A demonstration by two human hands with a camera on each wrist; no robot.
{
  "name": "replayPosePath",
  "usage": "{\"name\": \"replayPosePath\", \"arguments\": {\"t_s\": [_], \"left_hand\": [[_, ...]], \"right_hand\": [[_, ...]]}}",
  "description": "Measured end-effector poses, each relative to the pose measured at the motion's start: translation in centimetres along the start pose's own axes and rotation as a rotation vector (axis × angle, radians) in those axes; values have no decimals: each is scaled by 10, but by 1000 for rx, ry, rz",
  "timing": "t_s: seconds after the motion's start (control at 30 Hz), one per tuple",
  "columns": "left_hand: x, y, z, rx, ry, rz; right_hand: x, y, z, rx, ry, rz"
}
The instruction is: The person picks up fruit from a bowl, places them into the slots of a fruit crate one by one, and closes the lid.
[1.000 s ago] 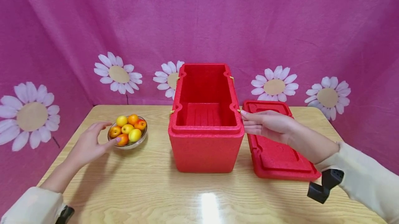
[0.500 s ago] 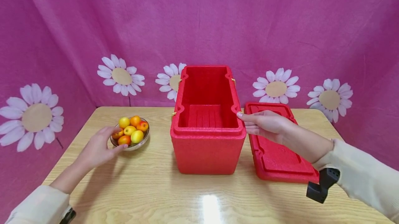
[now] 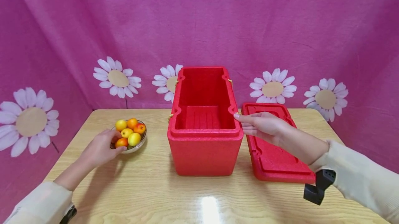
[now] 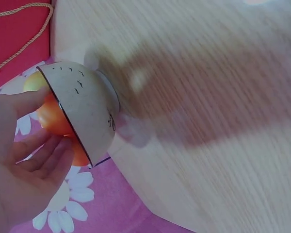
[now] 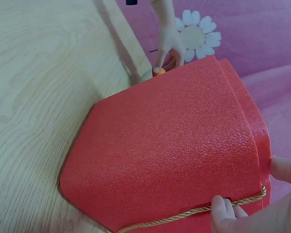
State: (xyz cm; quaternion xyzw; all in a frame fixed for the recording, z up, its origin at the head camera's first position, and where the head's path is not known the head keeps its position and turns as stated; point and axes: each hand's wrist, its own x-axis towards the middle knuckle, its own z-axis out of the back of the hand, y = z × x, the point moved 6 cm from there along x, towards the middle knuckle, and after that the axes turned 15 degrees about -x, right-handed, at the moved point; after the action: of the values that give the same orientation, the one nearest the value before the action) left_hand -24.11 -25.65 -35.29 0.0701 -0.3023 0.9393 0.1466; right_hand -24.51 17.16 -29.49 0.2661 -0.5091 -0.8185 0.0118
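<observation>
At the left of the table, a white bowl (image 4: 85, 104) with a dark rim and small dark marks holds several round fruits, yellow (image 3: 134, 139) and orange. My left hand (image 3: 101, 147) reaches into it from the left. Its thumb and curled fingers lie around an orange-red fruit (image 4: 52, 116) at the near side, still in the bowl. A tall red foam box (image 3: 204, 156), lidless, stands mid-table with its bare inside showing. My right hand (image 3: 268, 127) grips its right rim, thumb on top and fingers outside by the gold rope (image 5: 184, 213).
A red lid (image 3: 288, 160) lies on the wooden table (image 3: 140, 189) to the right of the box, partly under the right forearm in the head view. A magenta cloth (image 3: 199, 19) with white daisies hangs behind and at the sides.
My left hand has moved in from the bowl's left edge, and its fingers have closed in around the orange-red fruit. The right thumb has settled onto the box's rim; box and lid stay put.
</observation>
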Motion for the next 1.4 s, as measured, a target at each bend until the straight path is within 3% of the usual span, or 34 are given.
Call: {"name": "replayPosePath", "arguments": {"t_s": [0.2,0.77,1.03,1.4], "left_hand": [[4,0,-1,-3,45,30],[21,-8,1,61,137,-28],[29,-11,9,75,238,38],[37,-26,31,21,241,105]], "right_hand": [[-1,1,0,12,3,-4],[1,3,3,16,0,6],[0,1,3,49,0,9],[-1,-1,1,47,4,12]]}}
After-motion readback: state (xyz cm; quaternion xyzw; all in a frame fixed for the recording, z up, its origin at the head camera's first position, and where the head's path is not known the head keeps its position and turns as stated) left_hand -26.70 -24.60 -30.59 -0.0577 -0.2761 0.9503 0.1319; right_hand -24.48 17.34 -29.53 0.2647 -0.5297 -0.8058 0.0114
